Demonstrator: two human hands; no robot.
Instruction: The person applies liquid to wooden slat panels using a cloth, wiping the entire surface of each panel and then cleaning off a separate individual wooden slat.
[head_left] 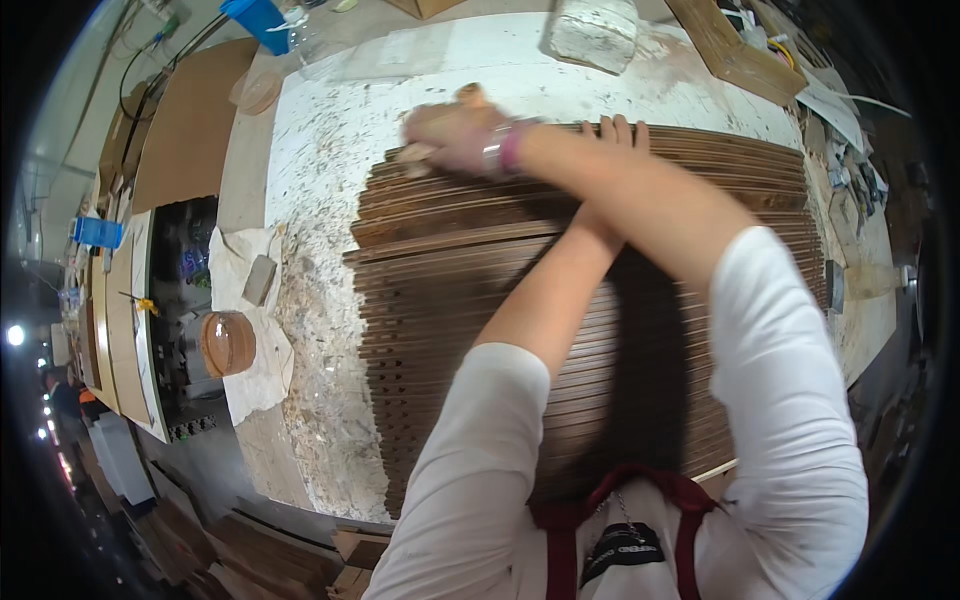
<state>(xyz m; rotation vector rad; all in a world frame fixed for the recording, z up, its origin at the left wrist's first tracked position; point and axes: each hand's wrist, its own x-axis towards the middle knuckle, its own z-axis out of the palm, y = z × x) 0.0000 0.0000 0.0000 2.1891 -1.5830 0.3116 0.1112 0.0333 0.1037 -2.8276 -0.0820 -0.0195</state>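
Note:
Dark brown wooden strips (450,330) lie side by side in a wide, close-set stack across the white, paint-flecked tabletop. My arms cross above them. My left hand (618,133) reaches under my right forearm to the far edge of the strips; its outstretched fingers rest there, slightly apart, and the palm is hidden. My right hand (455,135), with a pink band and a clear one at the wrist, is over the far left corner of the strips. It is closed around a small tan object (470,95), too blurred to name, which sticks out on both sides.
Left of the strips, a clear tub of brown liquid (228,343) and a grey block (260,280) sit on a white cloth (240,245). A whitish block (592,35) and a wooden frame (735,55) lie at the back. A blue cup (255,22) stands far left.

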